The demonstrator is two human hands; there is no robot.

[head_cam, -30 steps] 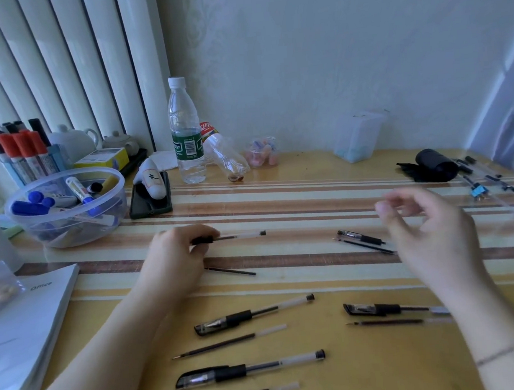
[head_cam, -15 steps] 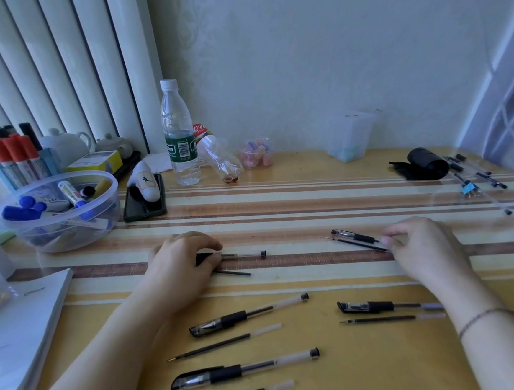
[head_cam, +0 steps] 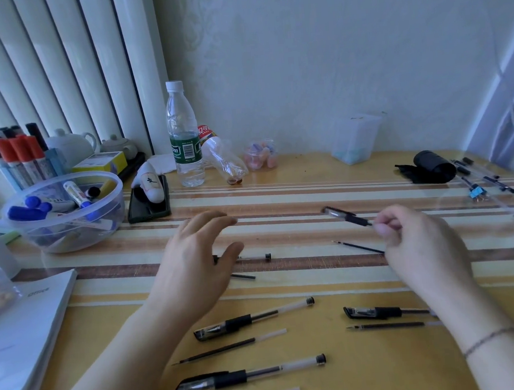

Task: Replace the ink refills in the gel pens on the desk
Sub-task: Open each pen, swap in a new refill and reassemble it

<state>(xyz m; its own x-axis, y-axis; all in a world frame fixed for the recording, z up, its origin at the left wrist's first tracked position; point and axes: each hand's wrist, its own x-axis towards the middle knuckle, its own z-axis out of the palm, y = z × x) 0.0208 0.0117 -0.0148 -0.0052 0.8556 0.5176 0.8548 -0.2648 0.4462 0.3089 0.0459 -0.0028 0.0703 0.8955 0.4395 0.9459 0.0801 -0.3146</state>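
Black-capped and clear-barrelled, a gel pen [head_cam: 346, 217] is pinched by its barrel end in the right hand [head_cam: 413, 244], lifted above the striped desk [head_cam: 280, 199] with its cap pointing left and away. A loose thin refill [head_cam: 358, 247] lies on the desk just below it. The left hand [head_cam: 193, 261] hovers with fingers spread and relaxed, holding nothing, above another pen [head_cam: 251, 258] and a short dark refill [head_cam: 243, 276]. Nearer the person lie three more pens, each with a refill beside it. A water bottle [head_cam: 183, 139] and a bowl of markers [head_cam: 63, 210] stand further back. The step seems to be opening the lifted pen; steadying it with both hands and twisting gently near the grip should free the old refill without bending it.
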